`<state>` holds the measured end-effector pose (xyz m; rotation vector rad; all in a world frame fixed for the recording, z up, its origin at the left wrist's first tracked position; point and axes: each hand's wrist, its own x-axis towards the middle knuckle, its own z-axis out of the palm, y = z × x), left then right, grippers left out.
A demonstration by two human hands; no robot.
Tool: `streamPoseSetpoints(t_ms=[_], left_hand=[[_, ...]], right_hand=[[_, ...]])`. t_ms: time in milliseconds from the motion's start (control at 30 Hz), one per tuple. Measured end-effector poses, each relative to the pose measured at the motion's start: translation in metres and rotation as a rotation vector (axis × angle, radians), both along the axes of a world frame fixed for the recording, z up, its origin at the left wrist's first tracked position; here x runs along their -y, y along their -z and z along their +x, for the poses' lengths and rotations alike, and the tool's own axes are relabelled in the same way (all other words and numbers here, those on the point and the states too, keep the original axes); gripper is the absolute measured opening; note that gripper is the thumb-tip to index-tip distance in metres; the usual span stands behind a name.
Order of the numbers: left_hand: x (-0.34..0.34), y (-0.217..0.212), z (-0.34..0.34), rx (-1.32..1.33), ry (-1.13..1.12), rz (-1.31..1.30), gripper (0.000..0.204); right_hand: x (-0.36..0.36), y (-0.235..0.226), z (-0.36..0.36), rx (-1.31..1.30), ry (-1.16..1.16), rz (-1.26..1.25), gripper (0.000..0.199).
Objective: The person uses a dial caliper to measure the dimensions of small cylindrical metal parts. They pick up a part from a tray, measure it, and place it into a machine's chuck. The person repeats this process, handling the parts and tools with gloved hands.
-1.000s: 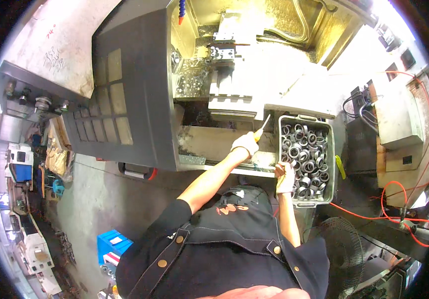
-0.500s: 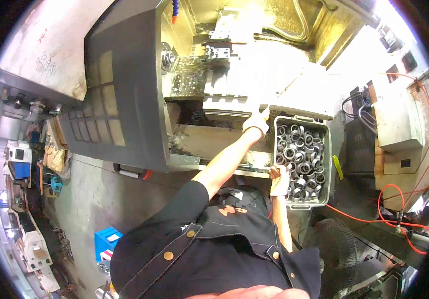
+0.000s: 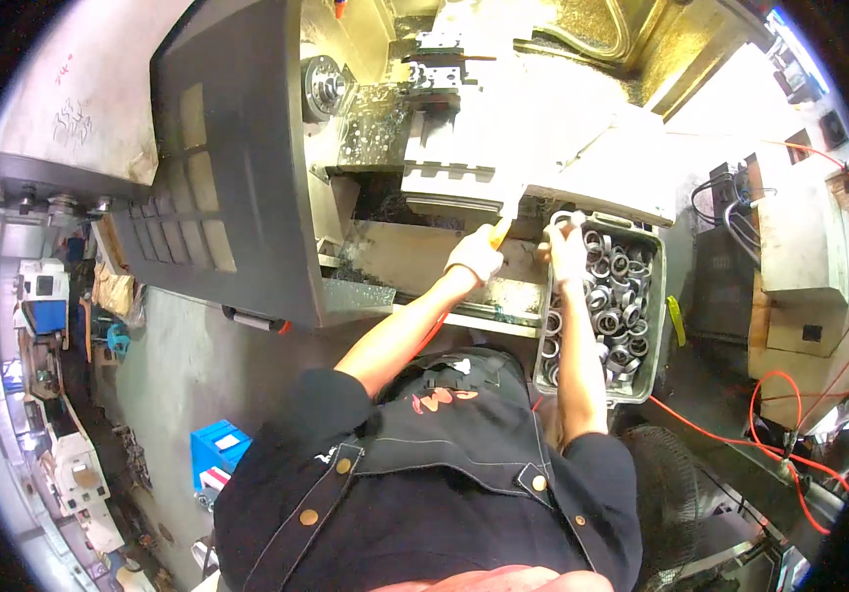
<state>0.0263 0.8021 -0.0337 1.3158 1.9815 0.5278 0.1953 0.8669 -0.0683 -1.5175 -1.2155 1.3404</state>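
Note:
My left hand (image 3: 477,257), in a pale glove, is closed around a yellow-handled tool (image 3: 499,233) with a pale tip. Its exact kind is too blurred and bright to tell. A thin red line, perhaps a hose, runs below that hand. My right hand (image 3: 565,259), gloved as well, grips a metal ring (image 3: 569,219) at the far left corner of a grey plastic crate (image 3: 660,306). Many similar metal rings (image 3: 622,294) lie loosely heaped in the crate. The right forearm passes over the crate's left side and hides some of them.
Ahead is a machine tool's open bay, with a round chuck (image 3: 326,89) and a tool block (image 3: 434,79). Its dark door (image 3: 227,168) stands at the left. A black fan (image 3: 656,493) and an orange hose (image 3: 711,430) are at the lower right; a blue box (image 3: 219,452) sits lower left.
My right hand has moved from the crate's near left edge to its far left corner and now holds a ring up. My left hand with the yellow-handled tool has drawn back and left.

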Motion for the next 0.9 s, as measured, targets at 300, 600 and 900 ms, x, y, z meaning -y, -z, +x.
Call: streamPoseSetpoints(t_ms=[300, 600, 900], left_hand=[[0.079, 0.008, -0.031, 0.015, -0.008, 0.04, 0.033], [0.109, 0.013, -0.044, 0.044, -0.083, 0.033, 0.038], [0.118, 0.012, -0.046, 0.042, -0.132, 0.031, 0.037]], right_hand=[[-0.08, 0.029, -0.045, 0.725, 0.082, 0.106, 0.053], [-0.144, -0.028, -0.013, -0.262, 0.073, 0.239, 0.032], [-0.27, -0.107, -0.02, -0.426, -0.153, 0.31, 0.019]])
